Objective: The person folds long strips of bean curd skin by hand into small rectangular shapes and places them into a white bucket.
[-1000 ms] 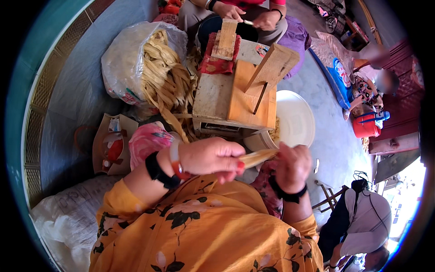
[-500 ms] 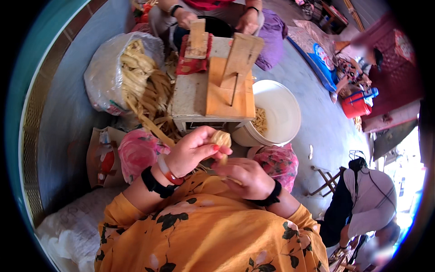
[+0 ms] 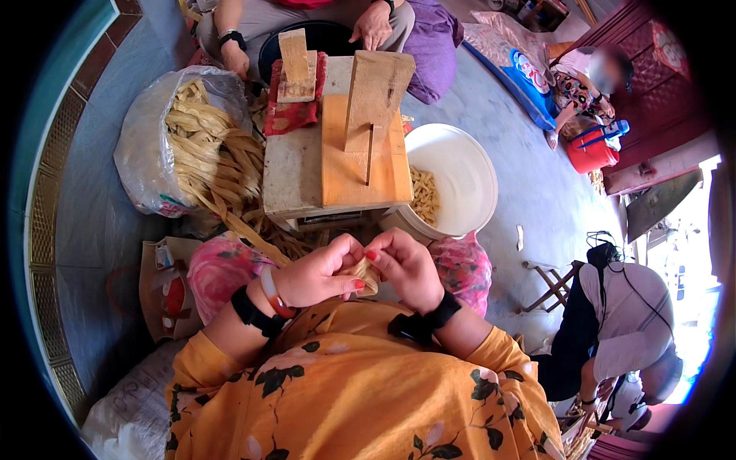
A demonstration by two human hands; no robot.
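Observation:
Close in front of my body, both hands meet around a folded piece of pale yellow, dried-looking strip (image 3: 366,284). My left hand (image 3: 318,272) pinches it between thumb and fingers. My right hand (image 3: 412,270) has its thumb and fingertips closed at the strip's upper end, touching the left fingertips. Just beyond them stands a small table (image 3: 293,180) with an orange-brown board (image 3: 337,172) on it. An upright wooden plate (image 3: 376,100) and a thin dark rod (image 3: 369,157) rise from that board. Small pale pieces (image 3: 423,195) lie in the white bucket (image 3: 479,157) beside the table.
Long pale strips (image 3: 203,130) spill from a clear plastic bag (image 3: 142,146) at left. Across the table another person's hand (image 3: 372,27) hangs by a dark basin (image 3: 330,38). A folding stool (image 3: 553,284) and a bending person (image 3: 632,322) are at right.
My right hand has risen and turned to pinch the strip's upper end, its fingers now against the left hand's. The table and bucket sit further left in view. The person opposite has shifted their hands.

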